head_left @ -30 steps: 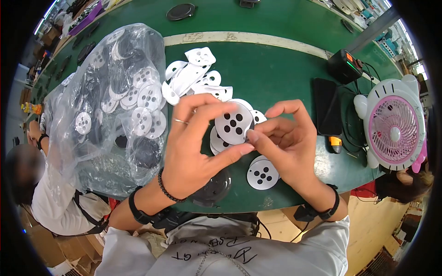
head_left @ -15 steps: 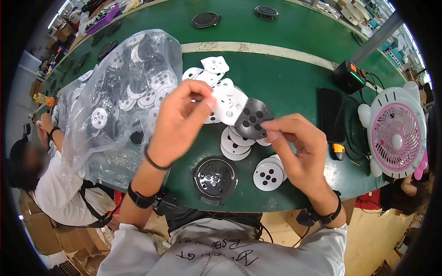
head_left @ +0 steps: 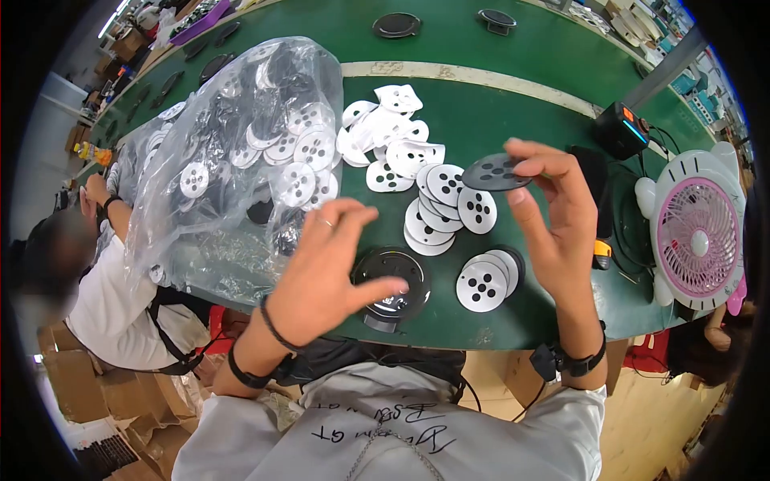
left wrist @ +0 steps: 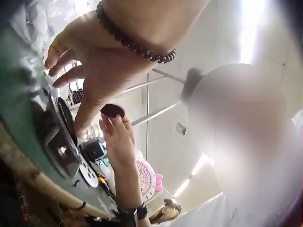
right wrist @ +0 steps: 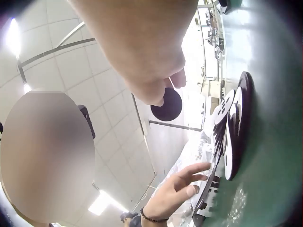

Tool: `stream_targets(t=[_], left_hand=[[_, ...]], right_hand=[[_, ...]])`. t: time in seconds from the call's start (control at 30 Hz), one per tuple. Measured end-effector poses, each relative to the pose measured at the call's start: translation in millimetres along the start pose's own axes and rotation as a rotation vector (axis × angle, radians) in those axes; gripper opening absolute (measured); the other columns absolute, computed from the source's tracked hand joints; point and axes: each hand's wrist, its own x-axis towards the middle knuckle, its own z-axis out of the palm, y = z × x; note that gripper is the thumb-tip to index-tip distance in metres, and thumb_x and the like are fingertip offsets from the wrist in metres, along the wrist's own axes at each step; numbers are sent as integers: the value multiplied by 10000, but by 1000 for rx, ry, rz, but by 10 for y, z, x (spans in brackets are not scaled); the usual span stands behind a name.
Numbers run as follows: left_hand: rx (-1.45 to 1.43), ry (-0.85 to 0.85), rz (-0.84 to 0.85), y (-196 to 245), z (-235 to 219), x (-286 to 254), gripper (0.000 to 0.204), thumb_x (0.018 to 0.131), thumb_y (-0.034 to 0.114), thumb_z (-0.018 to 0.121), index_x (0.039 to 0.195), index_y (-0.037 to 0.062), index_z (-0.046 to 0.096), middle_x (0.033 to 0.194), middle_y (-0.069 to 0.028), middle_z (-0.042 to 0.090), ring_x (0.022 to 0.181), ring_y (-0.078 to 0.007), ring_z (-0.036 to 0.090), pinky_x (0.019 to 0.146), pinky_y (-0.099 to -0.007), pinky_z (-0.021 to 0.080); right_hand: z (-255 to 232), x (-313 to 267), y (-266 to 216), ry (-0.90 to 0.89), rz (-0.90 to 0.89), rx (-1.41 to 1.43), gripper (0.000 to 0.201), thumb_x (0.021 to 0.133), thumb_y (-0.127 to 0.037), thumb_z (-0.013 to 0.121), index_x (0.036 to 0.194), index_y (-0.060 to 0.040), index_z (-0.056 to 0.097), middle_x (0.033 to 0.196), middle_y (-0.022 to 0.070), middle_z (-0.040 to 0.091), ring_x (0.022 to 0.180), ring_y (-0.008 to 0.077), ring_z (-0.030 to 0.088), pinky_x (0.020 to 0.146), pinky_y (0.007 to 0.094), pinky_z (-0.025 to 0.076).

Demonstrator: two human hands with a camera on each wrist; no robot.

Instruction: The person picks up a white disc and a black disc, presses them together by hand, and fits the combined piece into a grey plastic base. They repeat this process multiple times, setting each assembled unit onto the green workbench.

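Observation:
Between the fingers and thumb of the right hand (head_left: 557, 208) is a dark disc (head_left: 495, 172) with holes, raised above the table; the right wrist view shows that disc (right wrist: 166, 105) too. The left hand (head_left: 322, 268) holds nothing, its fingers spread over a round glossy black part (head_left: 409, 293). In the left wrist view the left hand (left wrist: 97, 66) hovers by that black part (left wrist: 64, 151). White discs with black holes (head_left: 429, 228) overlap in the middle, and a smaller stack (head_left: 481, 287) lies to their right. Crumpled white pieces (head_left: 381, 128) are heaped behind.
A clear plastic bag (head_left: 233, 160) of white discs covers the table's left. On the right are a pink and white fan (head_left: 698, 232), a black device with a lit display (head_left: 622, 130), and cables. Black round parts (head_left: 397, 26) lie on the far surface. Another person sits at left.
The hands have separated. The white piece has left the left hand, which moved down toward the black part. Holding the dark disc, the right hand moved up and right.

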Motion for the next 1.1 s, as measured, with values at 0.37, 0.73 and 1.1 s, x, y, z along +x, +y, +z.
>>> stream_targets(t=[0.37,0.73,1.1], left_hand=[[-841,-205,-392,136,-209,-36,507,956,-11,642,1424,18,450,1279,-117,578,1144,-156,606,966,-327,519],[-1100,8,-175,178,-159,435,548,951,-93,563,1463,38,419,1333,-115,572,1187,-171,599,966,-284,503],[-1065,201,-25,23,225,615,388,916,-51,699,1298,-40,629,1206,-134,697,1026,-155,678,869,-270,590]], right_hand=[[39,-84,-304,-175,277,582,425,914,99,656,1316,27,537,1160,115,620,1060,173,663,837,273,587],[-16,-112,-252,-172,258,598,465,841,109,743,1263,34,562,1151,165,717,1058,188,708,855,291,577],[18,-132,-207,-1,209,383,370,844,95,752,1191,12,654,1109,146,715,1017,204,720,848,312,619]])
